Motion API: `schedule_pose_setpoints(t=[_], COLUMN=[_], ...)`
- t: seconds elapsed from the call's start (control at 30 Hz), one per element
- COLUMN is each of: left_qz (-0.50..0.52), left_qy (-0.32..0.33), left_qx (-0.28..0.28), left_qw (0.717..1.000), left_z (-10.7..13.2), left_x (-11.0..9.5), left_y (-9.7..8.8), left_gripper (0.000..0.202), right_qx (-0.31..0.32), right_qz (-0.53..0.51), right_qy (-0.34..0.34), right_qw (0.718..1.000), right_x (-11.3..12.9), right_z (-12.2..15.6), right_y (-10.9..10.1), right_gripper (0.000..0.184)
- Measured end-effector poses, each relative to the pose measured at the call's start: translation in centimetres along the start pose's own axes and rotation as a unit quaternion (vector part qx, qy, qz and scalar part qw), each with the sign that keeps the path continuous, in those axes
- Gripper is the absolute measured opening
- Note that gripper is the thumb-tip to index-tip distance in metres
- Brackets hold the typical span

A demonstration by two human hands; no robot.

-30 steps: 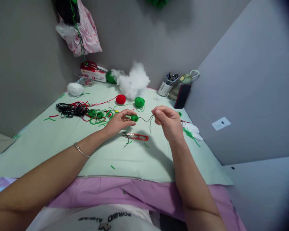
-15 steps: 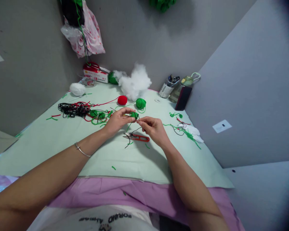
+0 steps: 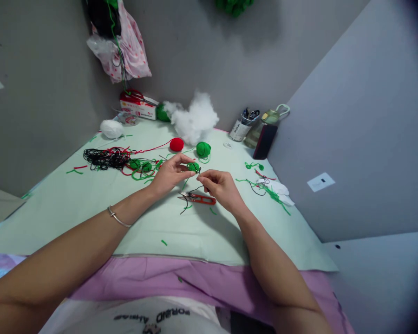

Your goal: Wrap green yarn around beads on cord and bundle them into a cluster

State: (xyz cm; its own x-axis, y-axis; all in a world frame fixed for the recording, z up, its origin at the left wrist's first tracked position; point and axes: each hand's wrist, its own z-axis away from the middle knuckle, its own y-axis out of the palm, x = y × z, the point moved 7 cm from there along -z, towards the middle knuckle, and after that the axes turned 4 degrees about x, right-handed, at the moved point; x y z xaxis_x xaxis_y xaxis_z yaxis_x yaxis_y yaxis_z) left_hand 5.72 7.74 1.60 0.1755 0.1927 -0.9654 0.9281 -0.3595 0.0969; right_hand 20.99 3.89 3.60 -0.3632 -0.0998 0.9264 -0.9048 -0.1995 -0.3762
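Observation:
My left hand (image 3: 174, 174) is closed around a small green yarn piece (image 3: 193, 167), held between thumb and fingers above the table. Close to its right side, my right hand (image 3: 218, 183) pinches a black strand of yarn (image 3: 196, 189) with thumb and forefinger. Whether a needle is also in that pinch is too small to tell. The strand trails down toward the red-handled thread snips (image 3: 202, 199), which lie on the table below my hands.
Behind my hands sit a red yarn ball (image 3: 176, 144), a green yarn ball (image 3: 204, 150) and white stuffing (image 3: 195, 118). Tangled black yarn (image 3: 104, 159) lies left. Green scraps (image 3: 275, 197) lie right; a bottle (image 3: 256, 134) and phone (image 3: 265, 142) stand at the back right.
My right hand has shifted very slightly, and its fingertips sit a little lower beside the green piece. My left hand keeps its hold; the things on the table are unmoved.

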Motion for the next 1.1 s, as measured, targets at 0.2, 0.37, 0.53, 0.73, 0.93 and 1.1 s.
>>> schedule_pose_setpoints(t=[0.2,0.37,0.53,0.73,0.93,1.1], left_qz=[0.058,0.087,0.036,0.014,0.019,0.013], left_qy=[-0.031,-0.061,-0.047,-0.014,-0.016,-0.03], left_qx=[-0.006,0.002,0.019,0.0,-0.025,-0.014], left_qw=[0.998,0.994,0.998,1.0,0.999,0.999], left_z=[0.0,-0.1,0.1,-0.1,-0.4,-0.3], left_x=[0.5,0.6,0.4,0.4,0.7,0.6], left_y=[-0.1,-0.1,0.4,0.0,-0.9,-0.5], left_gripper=[0.036,0.039,0.036,0.033,0.032,0.033], right_qx=[0.011,-0.045,-0.122,-0.026,0.025,-0.036], right_qz=[-0.031,-0.083,-0.087,-0.218,-0.222,-0.207], right_qy=[-0.01,-0.024,-0.048,0.018,0.018,-0.043], right_qw=[0.999,0.995,0.988,0.975,0.975,0.977], right_x=[0.3,0.5,0.3,-1.6,-1.2,-0.2], right_z=[-0.1,-0.2,-0.4,-1.0,-0.9,-0.8], right_y=[0.1,-1.4,-2.7,-0.1,1.0,-0.8], right_gripper=[0.027,0.025,0.026,0.038,0.032,0.029])
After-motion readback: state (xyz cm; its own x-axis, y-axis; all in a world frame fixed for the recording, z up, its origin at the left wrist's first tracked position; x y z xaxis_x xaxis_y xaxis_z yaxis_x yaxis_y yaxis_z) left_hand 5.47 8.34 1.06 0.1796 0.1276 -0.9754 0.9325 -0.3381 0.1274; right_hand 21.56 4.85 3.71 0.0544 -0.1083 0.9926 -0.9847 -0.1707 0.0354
